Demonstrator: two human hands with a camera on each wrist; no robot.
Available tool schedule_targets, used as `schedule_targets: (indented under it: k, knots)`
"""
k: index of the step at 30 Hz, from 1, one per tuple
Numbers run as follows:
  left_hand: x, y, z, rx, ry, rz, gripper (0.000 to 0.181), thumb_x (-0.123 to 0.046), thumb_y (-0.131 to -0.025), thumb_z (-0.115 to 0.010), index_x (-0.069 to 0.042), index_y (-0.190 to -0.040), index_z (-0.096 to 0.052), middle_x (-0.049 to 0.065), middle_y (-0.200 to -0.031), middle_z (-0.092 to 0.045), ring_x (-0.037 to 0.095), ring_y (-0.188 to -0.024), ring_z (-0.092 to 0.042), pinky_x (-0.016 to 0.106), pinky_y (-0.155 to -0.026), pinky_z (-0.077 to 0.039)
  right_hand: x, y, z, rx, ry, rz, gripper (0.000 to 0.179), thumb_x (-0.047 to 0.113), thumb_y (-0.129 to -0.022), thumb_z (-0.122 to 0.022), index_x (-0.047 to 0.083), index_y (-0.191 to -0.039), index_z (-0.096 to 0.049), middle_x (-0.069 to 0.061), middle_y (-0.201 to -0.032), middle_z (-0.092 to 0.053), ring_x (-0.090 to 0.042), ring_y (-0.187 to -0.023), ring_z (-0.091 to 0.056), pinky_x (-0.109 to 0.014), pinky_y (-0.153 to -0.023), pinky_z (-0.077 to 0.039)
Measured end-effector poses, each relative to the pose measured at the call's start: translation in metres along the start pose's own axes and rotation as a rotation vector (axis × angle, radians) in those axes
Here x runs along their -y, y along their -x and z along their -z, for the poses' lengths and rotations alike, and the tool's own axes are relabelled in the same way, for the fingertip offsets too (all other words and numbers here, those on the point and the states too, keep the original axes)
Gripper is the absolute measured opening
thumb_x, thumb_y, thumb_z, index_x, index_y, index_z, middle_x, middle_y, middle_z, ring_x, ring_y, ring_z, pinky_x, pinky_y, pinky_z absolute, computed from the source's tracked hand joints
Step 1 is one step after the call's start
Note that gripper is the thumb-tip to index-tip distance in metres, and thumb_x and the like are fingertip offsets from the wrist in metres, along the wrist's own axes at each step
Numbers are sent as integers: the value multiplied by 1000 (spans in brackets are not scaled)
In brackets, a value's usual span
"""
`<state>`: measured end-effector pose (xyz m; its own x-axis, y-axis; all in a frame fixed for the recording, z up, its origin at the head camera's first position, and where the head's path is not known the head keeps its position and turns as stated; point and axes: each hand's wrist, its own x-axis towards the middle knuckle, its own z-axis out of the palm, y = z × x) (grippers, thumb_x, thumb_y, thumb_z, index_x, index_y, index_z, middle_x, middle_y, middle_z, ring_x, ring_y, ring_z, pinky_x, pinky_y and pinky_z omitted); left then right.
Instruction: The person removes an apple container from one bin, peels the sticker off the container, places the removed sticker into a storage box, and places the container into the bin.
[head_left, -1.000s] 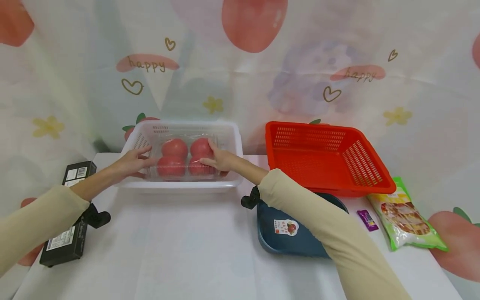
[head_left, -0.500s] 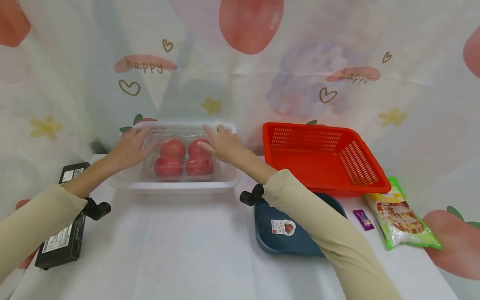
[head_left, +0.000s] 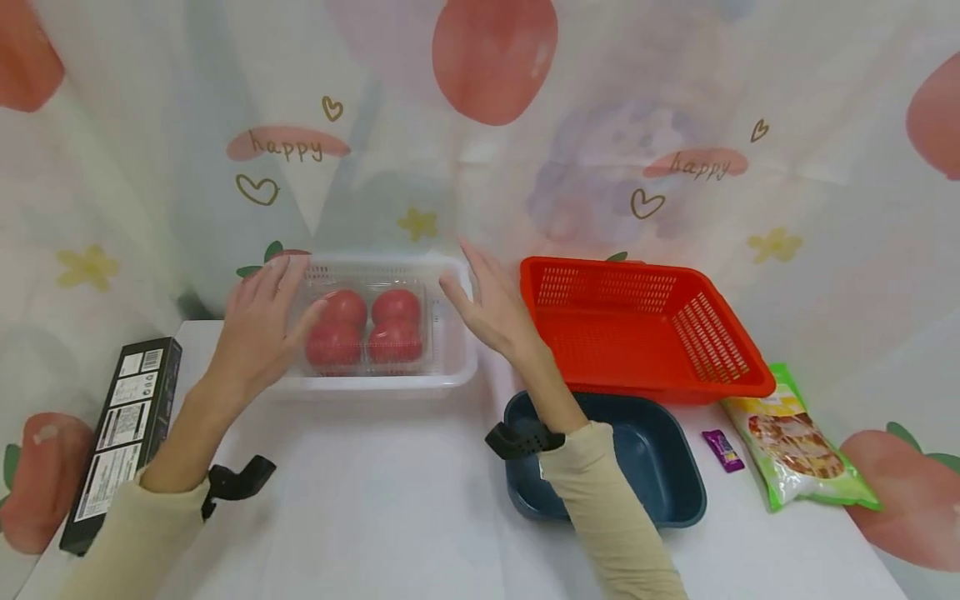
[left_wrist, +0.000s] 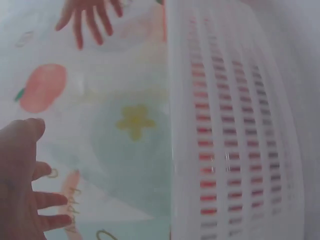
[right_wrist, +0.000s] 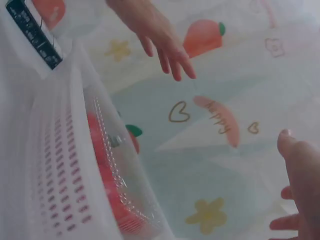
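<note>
A clear plastic box (head_left: 365, 364) with several round red fruits (head_left: 396, 342) lies inside the white slotted basket (head_left: 450, 379). Whether they are tomatoes or apples I cannot tell. My left hand (head_left: 258, 329) hovers over the basket's left end, fingers spread and holding nothing; it hides that corner. Off the basket's right end, my right hand (head_left: 491, 304) is raised with straight fingers, also holding nothing. The left wrist view shows the slotted basket wall (left_wrist: 230, 135) apart from my hand. In the right wrist view, the box (right_wrist: 112, 150) sits within the basket.
A red slotted basket (head_left: 607, 350) stands at the back right, behind a dark blue basin (head_left: 660, 467) partly under my right forearm. Farther right are a small purple packet (head_left: 723, 451) and a green food bag (head_left: 798, 442). A long black box (head_left: 123, 425) lies at the left.
Both hands have let go of the fruit box, which stays in the white basket. They rose and drew apart, the right one moving rightward. The view has tilted slightly.
</note>
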<state>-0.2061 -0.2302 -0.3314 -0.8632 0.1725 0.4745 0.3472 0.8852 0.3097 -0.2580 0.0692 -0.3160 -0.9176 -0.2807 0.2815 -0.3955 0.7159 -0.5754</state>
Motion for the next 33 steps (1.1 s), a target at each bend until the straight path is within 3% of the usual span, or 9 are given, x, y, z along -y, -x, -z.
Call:
schedule_targets:
  k: [4, 11, 21, 33]
  knots:
    - [-14, 21, -6, -67, 11, 19, 63, -39, -97, -50, -10, -150, -35, 23, -152, -36, 44, -140, -31, 71, -112, -15, -2, 28, -6, -44, 42, 45, 73, 60, -92, -42, 26, -154, -25, -4, -161, -25, -26, -147, -27, -61, -117, -21]
    - [-28, 38, -19, -66, 28, 37, 69, -36, -91, -59, -13, -151, -34, 21, -155, -33, 44, -143, -28, 71, -113, -13, -3, 48, -14, -109, 118, 56, 73, 58, -90, -47, 27, -154, -28, -6, -161, -24, -27, -147, -24, -59, -119, -16]
    - [-28, 43, -33, 37, 53, 63, 72, -42, -91, -59, -19, -153, -30, 17, -159, -26, 44, -146, -21, 71, -114, -9, -14, 52, -13, -69, 164, -1, 75, 64, -89, -44, 31, -154, -25, -3, -163, -20, -29, -148, -20, -62, -119, -13]
    - [-22, 55, -29, 157, -12, 43, 71, -45, -91, -57, -17, -151, -34, 20, -157, -29, 46, -144, -22, 73, -111, -14, -30, 67, -6, 75, 231, -75, 82, 71, -87, -42, 33, -155, -18, -6, -164, -12, -35, -150, -12, -71, -114, -8]
